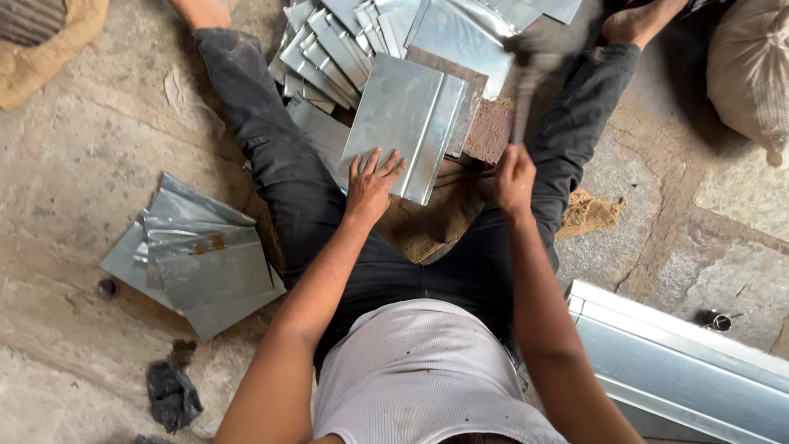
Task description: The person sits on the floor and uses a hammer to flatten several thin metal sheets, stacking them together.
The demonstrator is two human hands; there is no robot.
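head view: the person sits on a stone floor point(74, 164) with legs spread, in dark trousers and a pale ribbed vest. the left hand point(371, 184) lies flat with fingers spread, not clenched round anything, pressing on the near edge of a folded metal sheet point(403, 115). that sheet lies between the legs, its far part resting over a rusty brown block point(491, 130) and its near corner above a piece of burlap point(436, 222).

the right hand point(514, 177) is clenched around the handle of a hammer point(526, 86), which is raised and blurred; its head shows as a smear above the block, just right of the sheet.

beyond the sheet, a loose heap of cut metal pieces point(337, 41) fans out between the shins. to the person's left, well apart from the hand, a second stack of folded sheets point(201, 259) lies on the floor, with a dark crumpled scrap point(173, 395) nearer the camera. at lower right a long bent metal panel point(682, 362) lies beside the right arm. a sack point(752, 70) sits at upper right.
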